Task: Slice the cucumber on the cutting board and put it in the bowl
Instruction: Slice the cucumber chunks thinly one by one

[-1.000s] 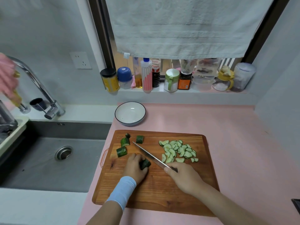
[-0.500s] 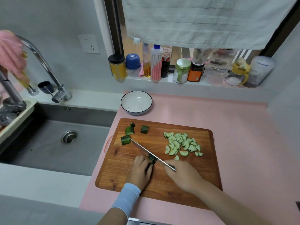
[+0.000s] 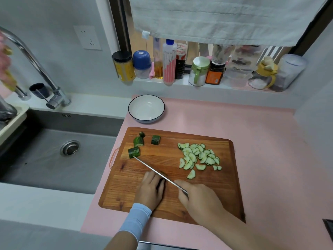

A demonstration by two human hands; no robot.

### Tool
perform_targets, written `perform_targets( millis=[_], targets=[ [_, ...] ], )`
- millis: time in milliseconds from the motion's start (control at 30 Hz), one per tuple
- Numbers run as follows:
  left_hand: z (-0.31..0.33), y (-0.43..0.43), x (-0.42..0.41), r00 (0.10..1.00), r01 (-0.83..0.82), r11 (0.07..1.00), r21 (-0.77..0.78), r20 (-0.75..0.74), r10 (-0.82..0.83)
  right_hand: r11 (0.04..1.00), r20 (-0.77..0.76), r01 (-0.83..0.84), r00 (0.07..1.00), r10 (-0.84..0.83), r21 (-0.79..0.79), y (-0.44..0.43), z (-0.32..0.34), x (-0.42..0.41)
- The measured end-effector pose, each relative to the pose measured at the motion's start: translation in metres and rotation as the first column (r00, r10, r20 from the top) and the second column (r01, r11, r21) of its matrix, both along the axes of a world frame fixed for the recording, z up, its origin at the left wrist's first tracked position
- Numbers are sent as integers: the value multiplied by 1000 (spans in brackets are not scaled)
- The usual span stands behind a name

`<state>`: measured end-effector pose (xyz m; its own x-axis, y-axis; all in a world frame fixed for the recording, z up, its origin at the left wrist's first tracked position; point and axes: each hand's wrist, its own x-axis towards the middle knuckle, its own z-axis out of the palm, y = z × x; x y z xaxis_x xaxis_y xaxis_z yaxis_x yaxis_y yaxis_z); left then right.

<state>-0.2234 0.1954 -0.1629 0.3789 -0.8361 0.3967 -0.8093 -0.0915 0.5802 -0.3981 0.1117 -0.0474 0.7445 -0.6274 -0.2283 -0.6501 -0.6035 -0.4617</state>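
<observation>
A wooden cutting board (image 3: 223, 192) lies on the pink counter. My left hand (image 3: 150, 190) holds a dark green cucumber piece (image 3: 160, 184) down on the board, and my fingers hide most of it. My right hand (image 3: 198, 201) grips the handle of a knife (image 3: 153, 169) whose blade lies against that piece, tip toward the far left. Three cucumber chunks (image 3: 134, 152) and a stem end sit at the board's far left. A heap of thin slices (image 3: 199, 156) lies on the right half. The white bowl (image 3: 146, 108) stands beyond the board and holds nothing.
A steel sink (image 3: 59, 152) with a tap (image 3: 36, 69) lies left of the counter. Jars and bottles (image 3: 169, 62) line the window sill under a hanging towel (image 3: 225, 18). A grey wall closes the right side.
The camera has tilted down and closer. The knife has come down onto the piece under my left hand, which covers more of it. The tip has reached the chunk at far left.
</observation>
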Motion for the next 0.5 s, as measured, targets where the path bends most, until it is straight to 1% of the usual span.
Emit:
perform_targets(
  millis=[333, 500],
  targets=[
    [-1, 0, 1, 1000, -10, 999, 45, -13, 10, 999, 9, -9, 1000, 8, 48, -6, 3, -8],
    [0, 0, 2, 1000, -14, 999, 35, -20, 15, 996, 27, -27, 999, 24, 85, -12, 2, -7]
  ],
)
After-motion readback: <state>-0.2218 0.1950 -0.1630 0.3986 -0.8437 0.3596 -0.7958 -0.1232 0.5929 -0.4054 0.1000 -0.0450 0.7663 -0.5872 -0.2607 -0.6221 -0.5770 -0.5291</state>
